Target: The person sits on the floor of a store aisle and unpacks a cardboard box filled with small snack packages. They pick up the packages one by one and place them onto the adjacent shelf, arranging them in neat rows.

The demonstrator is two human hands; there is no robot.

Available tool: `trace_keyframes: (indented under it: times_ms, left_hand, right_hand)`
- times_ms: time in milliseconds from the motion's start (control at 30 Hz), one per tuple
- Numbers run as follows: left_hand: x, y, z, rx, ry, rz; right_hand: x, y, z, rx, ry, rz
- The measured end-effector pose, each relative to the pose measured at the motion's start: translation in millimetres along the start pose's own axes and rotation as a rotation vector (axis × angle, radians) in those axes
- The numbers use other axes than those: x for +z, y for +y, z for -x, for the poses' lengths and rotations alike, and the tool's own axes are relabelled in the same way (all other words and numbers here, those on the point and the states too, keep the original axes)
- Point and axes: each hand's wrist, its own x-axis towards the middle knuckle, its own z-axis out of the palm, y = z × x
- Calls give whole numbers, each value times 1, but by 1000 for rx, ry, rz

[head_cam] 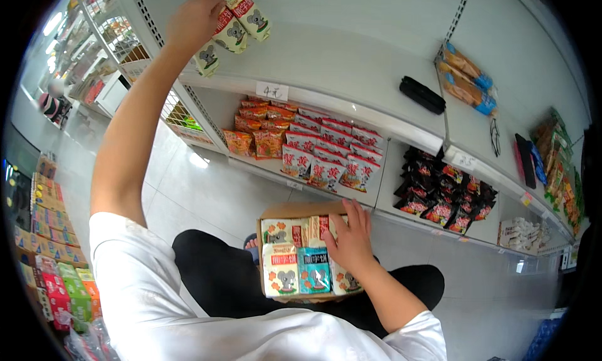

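Note:
My left hand (196, 20) is at the left end of the upper shelf (329, 55), its fingers at the top of a cream snack packet (231, 32) with a mouse picture. Two similar packets stand on either side of it. Whether the fingers grip the packet is hard to tell. An open cardboard box (287, 210) rests at my lap, holding several cream packets (281, 271) and a blue one (315, 271). My right hand (350, 236) lies over the box's right side, fingers spread across the packets and the far rim.
Orange bags (269, 142), red-and-white bags (327, 170) and black bags (444, 191) fill the lower shelf. A black case (422, 95), bread packs (468, 81) and glasses (495, 137) lie on the upper shelf. Stacked cartons (56, 220) stand at left. A metal wire rack (110, 41) adjoins the shelf.

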Motion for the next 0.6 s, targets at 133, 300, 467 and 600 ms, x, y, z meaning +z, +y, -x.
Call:
trace_keyframes:
  times_ms: [133, 300, 467, 600]
  left_hand:
    - [-71, 64, 46, 173, 133, 121]
    - [-131, 147, 139, 210, 31, 409]
    - [-142, 199, 225, 226, -246, 766]
    - [-133, 225, 263, 244, -330, 837]
  right_hand:
    - [-11, -2, 0, -60, 99, -112]
    - [-22, 4, -2, -5, 212, -574]
    - [-39, 1, -10, 154, -121, -1367]
    - [-48, -14, -2, 110, -233, -1251]
